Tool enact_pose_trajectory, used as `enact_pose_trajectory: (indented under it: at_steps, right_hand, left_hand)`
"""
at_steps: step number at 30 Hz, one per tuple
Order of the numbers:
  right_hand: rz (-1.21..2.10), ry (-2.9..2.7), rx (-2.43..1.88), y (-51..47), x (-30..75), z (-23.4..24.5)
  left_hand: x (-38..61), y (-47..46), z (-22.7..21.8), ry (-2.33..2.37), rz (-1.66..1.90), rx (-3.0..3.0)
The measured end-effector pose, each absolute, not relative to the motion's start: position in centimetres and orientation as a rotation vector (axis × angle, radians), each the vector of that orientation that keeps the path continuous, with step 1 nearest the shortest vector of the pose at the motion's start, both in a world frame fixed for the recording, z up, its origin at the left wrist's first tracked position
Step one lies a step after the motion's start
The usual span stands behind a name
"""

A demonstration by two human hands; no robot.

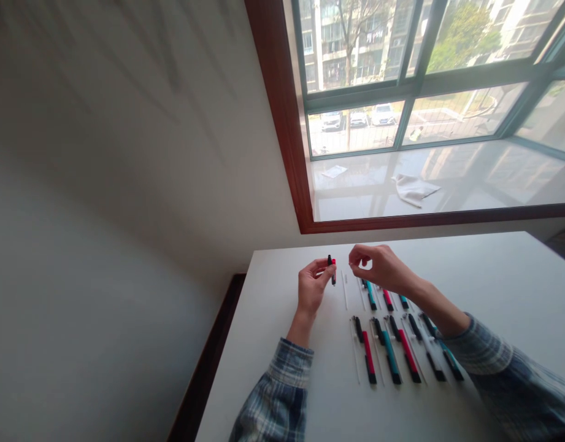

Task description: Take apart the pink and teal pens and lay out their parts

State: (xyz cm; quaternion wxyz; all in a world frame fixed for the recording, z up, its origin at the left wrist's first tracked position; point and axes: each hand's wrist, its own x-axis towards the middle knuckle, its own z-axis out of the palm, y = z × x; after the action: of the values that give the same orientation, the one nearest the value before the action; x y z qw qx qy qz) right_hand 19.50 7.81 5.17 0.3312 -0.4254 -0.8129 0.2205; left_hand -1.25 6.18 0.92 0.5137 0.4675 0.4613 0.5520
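My left hand (312,283) is closed, pinching red and black pen parts (333,275) between thumb and fingers above the far left of the white table (273,344). To its right, my right hand (378,264) is held in a pinch, thumb against fingertips. Whatever it may hold is too small to make out. Below the hands lies a thin white refill (345,291). Under my right hand is a row of pen parts, with a teal barrel (370,296) and a red barrel (388,300). My right forearm covers part of that row.
A nearer row holds several taken-apart pens, among them a red barrel (368,357), a teal barrel (391,358) and black pen pieces (358,329). Thin refills lie between them. Beyond the table, a white cloth (415,189) lies on the windowsill (356,199). A wall stands left.
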Motion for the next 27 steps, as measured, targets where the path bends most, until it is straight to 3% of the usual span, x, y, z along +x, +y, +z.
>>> enact_pose_trajectory:
  at_steps: [27]
  right_hand:
    - [0.595,-2.060,-1.058,7.5,19.0,6.2]
  left_hand:
    - [-0.9,6.2,0.7,1.074,1.222,1.326]
